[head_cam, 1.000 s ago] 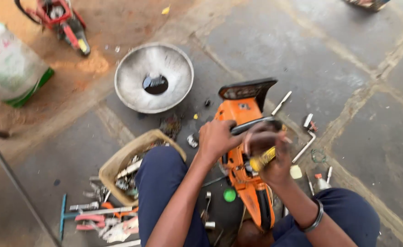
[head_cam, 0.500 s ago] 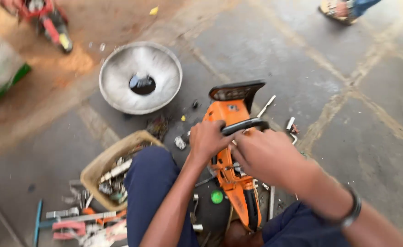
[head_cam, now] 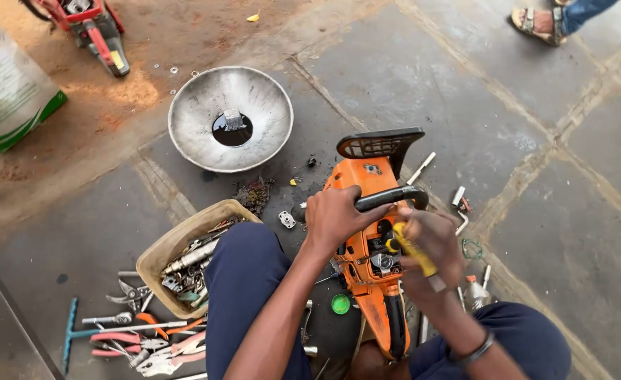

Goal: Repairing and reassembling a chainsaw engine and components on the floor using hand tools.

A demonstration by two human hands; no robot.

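Screwdriver [head_cam: 415, 255] tip hidden in chainsaw [head_cam: 371, 232]; sandalled foot [head_cam: 539, 22] cut off.

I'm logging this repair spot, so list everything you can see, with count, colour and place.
chainsaw body: one, orange with black handle and guard, on the paving between the knees
screwdriver: one, yellow handle, at the saw's engine
metal bowl: one, grey, dark liquid and a small part inside, upper left of the saw
tool tray: one, tan, full of metal tools, by the left knee
loose hand tools: several, red, orange and teal handles, lower left
green cap: one, beside the saw
sack: one, white and green, far left
second saw: one, red, top left
sandalled foot: one, another person's, top right
left hand: grips the black handle
right hand: holds the screwdriver
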